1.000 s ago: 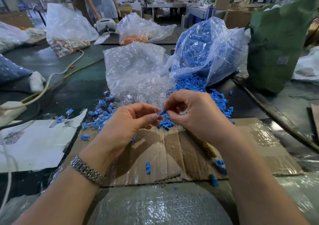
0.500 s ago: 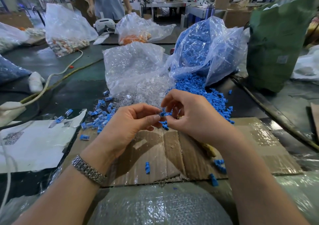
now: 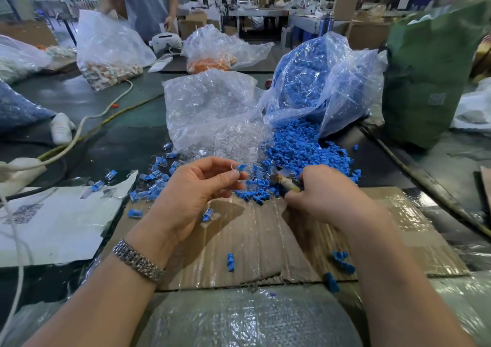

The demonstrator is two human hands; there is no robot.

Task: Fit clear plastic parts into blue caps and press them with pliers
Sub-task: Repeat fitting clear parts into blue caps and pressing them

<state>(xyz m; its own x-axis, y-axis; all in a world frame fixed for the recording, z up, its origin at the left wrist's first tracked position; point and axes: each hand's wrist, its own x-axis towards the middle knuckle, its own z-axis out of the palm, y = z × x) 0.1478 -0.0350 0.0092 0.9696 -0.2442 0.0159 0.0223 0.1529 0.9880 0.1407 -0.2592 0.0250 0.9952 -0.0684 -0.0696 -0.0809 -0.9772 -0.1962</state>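
Blue cap [image 3: 242, 167] with clear insert pinched up in left hand [image 3: 196, 192], presented toward three o'clock, where right hand [image 3: 322, 193] grips pliers [image 3: 288, 183], ready for pressing.

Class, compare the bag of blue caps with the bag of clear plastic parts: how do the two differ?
The bag of blue caps is filled with blue pieces; the bag of clear plastic parts holds colourless ones. The blue bag stands taller and lies to the right; the clear bag slumps lower, at centre. Both are transparent plastic and spill their contents onto the table toward the cardboard.
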